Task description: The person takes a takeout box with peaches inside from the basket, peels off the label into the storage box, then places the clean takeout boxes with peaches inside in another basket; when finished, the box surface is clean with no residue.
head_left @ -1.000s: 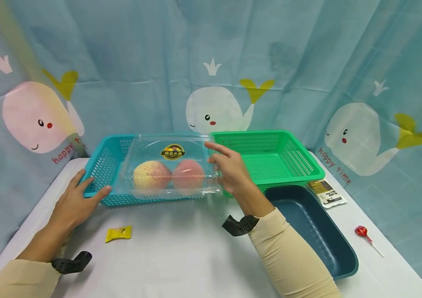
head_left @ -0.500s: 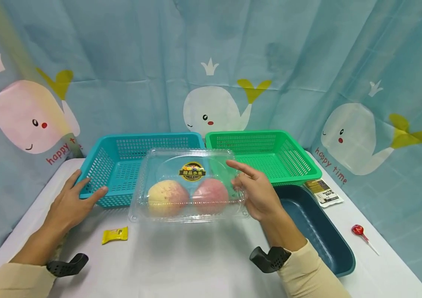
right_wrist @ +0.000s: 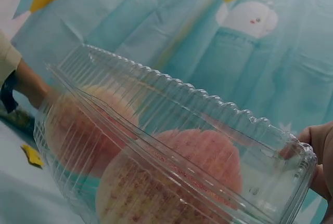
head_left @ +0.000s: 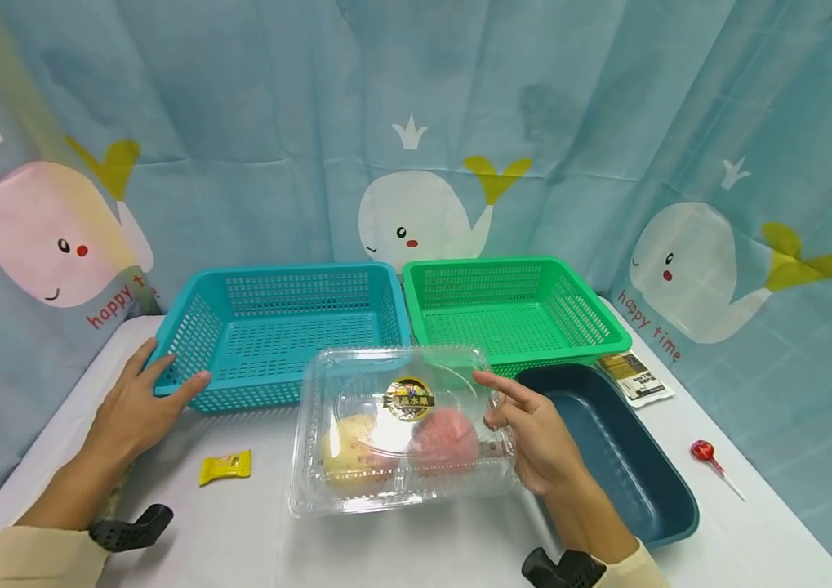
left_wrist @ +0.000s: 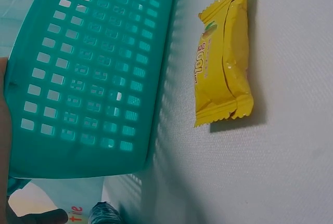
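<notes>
— Since a second ago, what has moved?
— Out of the blue basket (head_left: 276, 327) has come the clear clamshell box (head_left: 401, 429) with its two peaches (head_left: 445, 441); it now hangs low over the white table (head_left: 357, 547), nearer the person. Their right hand (head_left: 540, 441) grips its right end, forefinger stretched along the lid.
— And the left hand (head_left: 132, 408)?
— Unmoved, fingers straight against the blue basket's near corner, a yellow candy (head_left: 224, 467) just beside.
— Behind?
— A green basket (head_left: 514, 310), then whale-print curtain (head_left: 416, 122).
</notes>
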Tool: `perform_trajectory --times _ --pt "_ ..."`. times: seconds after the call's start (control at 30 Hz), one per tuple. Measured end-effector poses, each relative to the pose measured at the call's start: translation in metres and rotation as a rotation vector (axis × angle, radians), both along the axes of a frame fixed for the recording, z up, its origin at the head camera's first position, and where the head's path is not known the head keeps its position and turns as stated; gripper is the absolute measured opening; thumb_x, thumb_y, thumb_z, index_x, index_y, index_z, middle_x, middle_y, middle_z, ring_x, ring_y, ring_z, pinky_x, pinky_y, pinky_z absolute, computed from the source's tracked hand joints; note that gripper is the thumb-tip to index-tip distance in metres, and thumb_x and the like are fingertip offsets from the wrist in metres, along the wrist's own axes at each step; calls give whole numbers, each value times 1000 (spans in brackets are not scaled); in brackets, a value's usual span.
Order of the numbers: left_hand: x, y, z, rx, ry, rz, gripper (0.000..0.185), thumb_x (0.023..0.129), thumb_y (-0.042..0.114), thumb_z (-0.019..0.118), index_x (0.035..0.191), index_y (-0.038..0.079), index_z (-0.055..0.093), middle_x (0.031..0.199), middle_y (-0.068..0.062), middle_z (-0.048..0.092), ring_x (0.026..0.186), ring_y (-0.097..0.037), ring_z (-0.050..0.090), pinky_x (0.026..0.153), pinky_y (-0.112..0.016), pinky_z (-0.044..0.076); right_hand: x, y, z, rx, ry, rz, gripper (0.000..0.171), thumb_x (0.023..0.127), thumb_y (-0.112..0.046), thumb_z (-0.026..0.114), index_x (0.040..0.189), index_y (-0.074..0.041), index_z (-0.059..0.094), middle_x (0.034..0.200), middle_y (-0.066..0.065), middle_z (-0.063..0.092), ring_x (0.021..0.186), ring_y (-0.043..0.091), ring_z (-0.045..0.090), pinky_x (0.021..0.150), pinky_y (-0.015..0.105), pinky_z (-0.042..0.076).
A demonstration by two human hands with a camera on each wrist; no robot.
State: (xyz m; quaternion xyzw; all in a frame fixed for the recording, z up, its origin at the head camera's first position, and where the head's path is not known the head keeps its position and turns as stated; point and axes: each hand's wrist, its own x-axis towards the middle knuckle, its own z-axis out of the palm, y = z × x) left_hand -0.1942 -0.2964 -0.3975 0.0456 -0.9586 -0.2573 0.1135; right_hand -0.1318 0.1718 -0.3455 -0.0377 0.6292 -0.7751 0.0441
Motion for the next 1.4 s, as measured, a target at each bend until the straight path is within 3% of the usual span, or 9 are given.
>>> perform_trajectory --times 0.13,0.4,0.57,0.67,0.77,0.9,1.13,1.27,1.4 --pt "0 0 0 3 -3 3 91 93 60 48 145 -11 25 158 -21 -5 134 -58 9 90 -78 22 3 2 -17 4 -23 -26 53 77 12 53 130 5 56 154 17 11 109 29 33 63 20 42" --pt "0 1 0 1 -8 1 90 93 60 48 145 -11 26 158 -21 -5 134 -58 8 90 -79 21 2 3 -40 -67 -85 -30 54 75 13 53 129 4 58 146 24 21 70 11 49 46 16 45" --pt "0 1 0 -2 -7 7 90 93 60 48 145 -11 26 158 -21 -5 134 -57 8 91 -79 20 1 5 -46 -76 -78 -15 53 74 14 54 127 8 57 150 26 14 56 6 44 44 14 40" --pt "0 1 0 -5 -8 11 91 93 60 48 144 -11 26 158 -21 -6 134 -57 7 91 -79 20 1 6 -49 -28 -82 -11 52 74 13 57 126 7 59 150 26 15 65 9 46 49 15 41" --pt "0 0 0 -3 -10 5 90 93 60 47 144 -11 26 158 -21 -6 134 -57 7 91 -79 20 1 7 -52 41 -79 -16 49 75 11 58 123 4 62 148 23 23 97 22 46 77 26 43" --pt "1 2 5 -11 -3 -8 90 93 59 49 145 -10 25 156 -25 -3 133 -59 8 90 -79 21 2 7 -55 142 -69 -41 43 78 8 58 120 1 65 136 18 38 112 33 34 95 45 24" --pt "23 29 34 -46 114 15 83 91 52 58 149 1 29 153 -31 0 132 -61 10 82 -81 27 4 6 -55 239 -57 -70 40 81 7 54 117 -1 66 82 12 47 94 29 47 88 40 35" --pt "41 56 52 9 164 -17 75 92 43 63 149 5 33 154 -29 4 129 -60 18 84 -79 29 3 5 -54 252 -58 -80 40 81 8 52 117 -2 67 78 10 47 95 30 47 86 39 36" --pt "58 80 58 75 165 -73 72 92 41 64 149 7 36 152 -31 10 122 -62 29 82 -80 30 3 6 -54 270 -62 -88 40 81 7 53 117 -4 67 77 9 47 95 30 48 85 39 37"
